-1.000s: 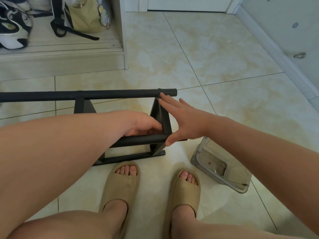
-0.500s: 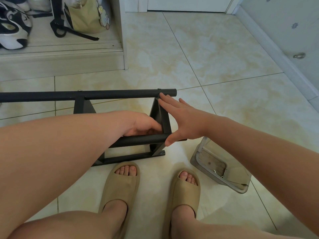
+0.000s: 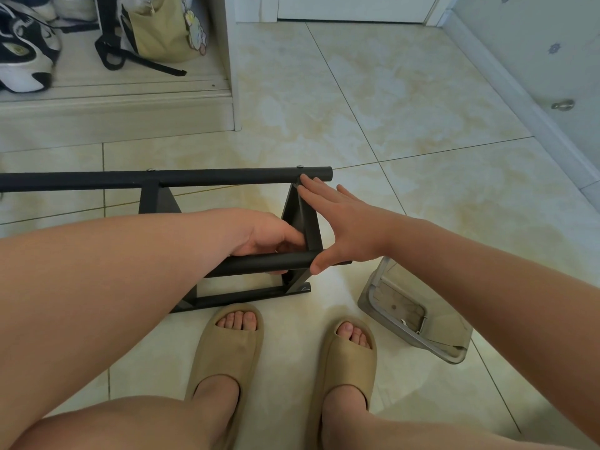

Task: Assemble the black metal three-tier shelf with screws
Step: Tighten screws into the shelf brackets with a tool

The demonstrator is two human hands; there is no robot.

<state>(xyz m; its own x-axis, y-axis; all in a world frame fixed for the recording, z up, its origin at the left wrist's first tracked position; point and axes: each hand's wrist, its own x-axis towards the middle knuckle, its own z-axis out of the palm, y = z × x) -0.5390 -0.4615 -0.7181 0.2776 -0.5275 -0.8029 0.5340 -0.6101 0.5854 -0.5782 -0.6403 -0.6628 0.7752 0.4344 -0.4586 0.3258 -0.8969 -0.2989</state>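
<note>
Sneakers: a black-and-white pair [image 3: 24,56] sits on a low ledge, far off to the left of my left hand and beyond it.
Bag: a khaki bag [image 3: 159,30] with black straps stands on the same ledge, just right of the sneakers.
Shelf: the black metal shelf [image 3: 246,295] lies on its side on the tiled floor [image 3: 406,92], right in front of me, with both my hands at its right end.
Far tube: the far tube [image 3: 211,175] runs left from my right fingertips, out past my left forearm.
Left hand: my left hand [image 3: 272,237] reaches inside the frame, with its fingers curled round the near tube [image 3: 259,265].
End panel: the end panel [image 3: 310,228] stands between my two hands.
Screw: a small screw head [image 3: 299,166] sits on the far tube, just above my right fingertips.
Right hand: my right hand [image 3: 344,235] is spread flat against the outside of the end panel, fingers straight, thumb touching the near tube's end.
Slippers: my feet in tan slippers [image 3: 227,345] rest on the floor below both hands.
Container: a clear plastic container [image 3: 412,323] lies tilted on the floor under my right forearm.
Door stop: a metal knob [image 3: 562,104] sits on the wall far to the right of my right hand.
</note>
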